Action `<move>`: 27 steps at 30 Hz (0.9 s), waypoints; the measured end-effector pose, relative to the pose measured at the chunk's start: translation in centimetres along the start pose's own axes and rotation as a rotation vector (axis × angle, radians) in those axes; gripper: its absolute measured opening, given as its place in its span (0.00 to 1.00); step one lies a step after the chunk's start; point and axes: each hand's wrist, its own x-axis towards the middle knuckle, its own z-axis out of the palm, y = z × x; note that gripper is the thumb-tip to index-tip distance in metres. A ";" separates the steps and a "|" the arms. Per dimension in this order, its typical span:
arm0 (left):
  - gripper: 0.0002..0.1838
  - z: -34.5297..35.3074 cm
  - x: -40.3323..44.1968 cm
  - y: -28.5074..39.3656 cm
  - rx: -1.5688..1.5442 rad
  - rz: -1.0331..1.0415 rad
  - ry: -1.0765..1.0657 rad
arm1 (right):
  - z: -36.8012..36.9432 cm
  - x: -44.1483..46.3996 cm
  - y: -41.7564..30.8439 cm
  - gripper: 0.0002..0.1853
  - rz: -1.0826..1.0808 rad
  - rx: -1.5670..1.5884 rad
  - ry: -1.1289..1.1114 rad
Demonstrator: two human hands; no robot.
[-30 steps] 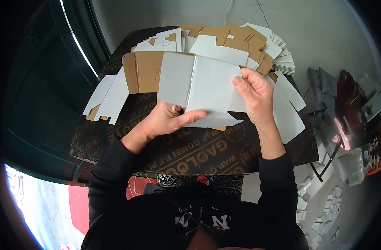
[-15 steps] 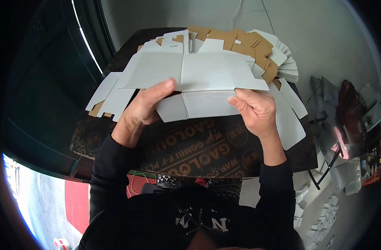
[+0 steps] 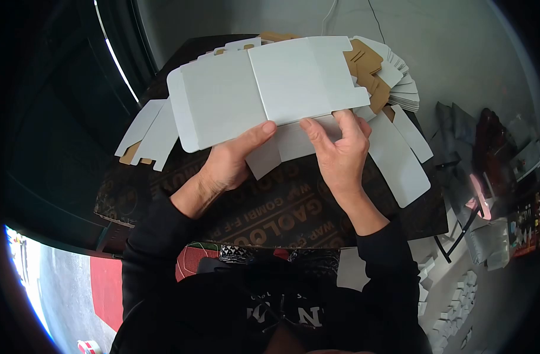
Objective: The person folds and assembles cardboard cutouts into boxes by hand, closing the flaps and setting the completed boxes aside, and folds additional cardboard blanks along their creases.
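A white cardboard box blank [image 3: 293, 79], creased down its middle, is held up above the table between my two hands. My left hand [image 3: 231, 159] grips its lower edge, thumb on the white face near the middle crease and fingers hidden behind. My right hand [image 3: 343, 147] pinches the lower edge further right, with the thumb and a finger at the fold. Below that fold a narrower white panel hangs down between the hands, with a flap angled toward the left hand.
Several flat blanks, white and brown, lie fanned on the dark printed table [image 3: 270, 206]. More white blanks lie at its left [image 3: 157, 135] and right [image 3: 400, 168]. Small white pieces [image 3: 456, 310] are on the floor at right, near grey bags [image 3: 459, 124].
The blank has turned so its broad white panels face up and tilt upward to the right. My right hand has moved left along the lower edge, closer to my left hand.
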 end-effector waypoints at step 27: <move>0.23 -0.6 -0.4 -2.6 0.476 0.230 0.066 | 0.4 -0.6 0.7 0.12 0.011 0.029 -0.007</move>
